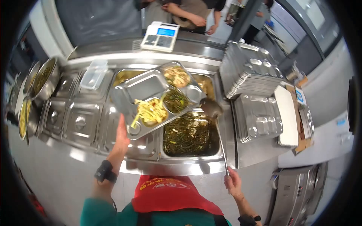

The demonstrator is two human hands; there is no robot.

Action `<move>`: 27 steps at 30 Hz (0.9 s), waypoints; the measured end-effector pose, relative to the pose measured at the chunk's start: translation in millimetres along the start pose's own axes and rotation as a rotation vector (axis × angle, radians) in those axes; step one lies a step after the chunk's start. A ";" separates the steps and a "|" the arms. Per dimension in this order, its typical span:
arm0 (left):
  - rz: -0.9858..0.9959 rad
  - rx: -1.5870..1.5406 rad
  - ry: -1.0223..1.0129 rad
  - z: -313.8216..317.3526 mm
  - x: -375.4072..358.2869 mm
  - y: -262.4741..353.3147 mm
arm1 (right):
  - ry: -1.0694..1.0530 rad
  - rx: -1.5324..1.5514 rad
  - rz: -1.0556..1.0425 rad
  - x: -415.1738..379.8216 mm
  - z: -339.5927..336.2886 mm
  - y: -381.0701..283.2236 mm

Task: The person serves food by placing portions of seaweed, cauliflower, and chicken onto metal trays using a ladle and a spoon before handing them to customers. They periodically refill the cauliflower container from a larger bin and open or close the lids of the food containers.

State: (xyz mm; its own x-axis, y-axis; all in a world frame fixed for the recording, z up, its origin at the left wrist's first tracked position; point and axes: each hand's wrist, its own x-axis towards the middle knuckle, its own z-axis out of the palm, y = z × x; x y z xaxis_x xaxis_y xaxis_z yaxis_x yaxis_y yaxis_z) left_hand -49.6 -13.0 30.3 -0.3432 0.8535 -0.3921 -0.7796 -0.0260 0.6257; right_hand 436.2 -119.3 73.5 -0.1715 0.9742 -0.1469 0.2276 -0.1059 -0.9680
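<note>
My left hand (122,135) is closed on the near left edge of a steel compartment tray (147,86), tilted above the counter. Pale yellow strips of food (151,110), dark green cut vegetables (175,101) and a light, chunky dish (176,77) sit in separate compartments, while the large one is bare. My right hand (233,181) grips the long handle of a ladle (211,108), whose bowl is right beside the tray's right edge. Below the bowl, a deep steel pan (190,156) contains more dark green vegetables (186,136).
Stacked compartment trays (252,71) stand at the right, with a lower stack (259,118) nearer me. Lidded pans (80,122) line the left, under a clear plastic container (94,74). Steel bowls (47,79) crowd the far left. Behind a device with a blue screen (160,36) stand people (192,17).
</note>
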 end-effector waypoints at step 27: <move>0.440 0.046 -0.228 289.3 179.9 93.5 | 0.125 -1.043 -0.473 189.4 -267.5 -37.4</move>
State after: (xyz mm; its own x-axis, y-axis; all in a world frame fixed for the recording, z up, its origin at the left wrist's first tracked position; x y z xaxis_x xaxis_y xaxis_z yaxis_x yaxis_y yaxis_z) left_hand -32.7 288.7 213.4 -0.5073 0.8589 0.0700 -0.5608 -0.3907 0.7299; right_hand 651.6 122.5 136.3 -0.3683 0.8917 0.2630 0.8580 0.4350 -0.2733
